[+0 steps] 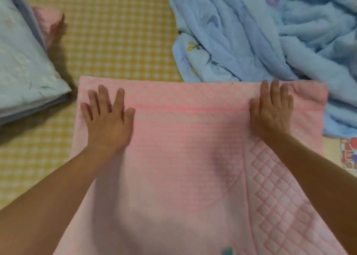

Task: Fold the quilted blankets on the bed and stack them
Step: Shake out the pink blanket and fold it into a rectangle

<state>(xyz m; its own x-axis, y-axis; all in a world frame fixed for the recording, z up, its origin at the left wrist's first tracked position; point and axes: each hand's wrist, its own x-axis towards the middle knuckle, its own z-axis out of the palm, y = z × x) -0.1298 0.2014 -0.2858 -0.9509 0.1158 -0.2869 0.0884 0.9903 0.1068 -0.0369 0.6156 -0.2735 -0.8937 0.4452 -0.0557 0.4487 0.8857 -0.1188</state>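
Left hand (109, 119) and right hand (271, 110) lie flat, palms down, fingers straight and spread; both forearms extend forward.

A pink quilted blanket (185, 138) lies flat and folded on the bed (116, 32). Left of it sits a stack of folded blankets (25, 65); right of it lies a crumpled blue blanket (270, 32), touching its far corner.

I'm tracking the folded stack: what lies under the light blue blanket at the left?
Under the light blue blanket a grey folded layer shows at its edge, and a pink one peeks out behind. The yellow checked sheet lies around; anything deeper is covered.
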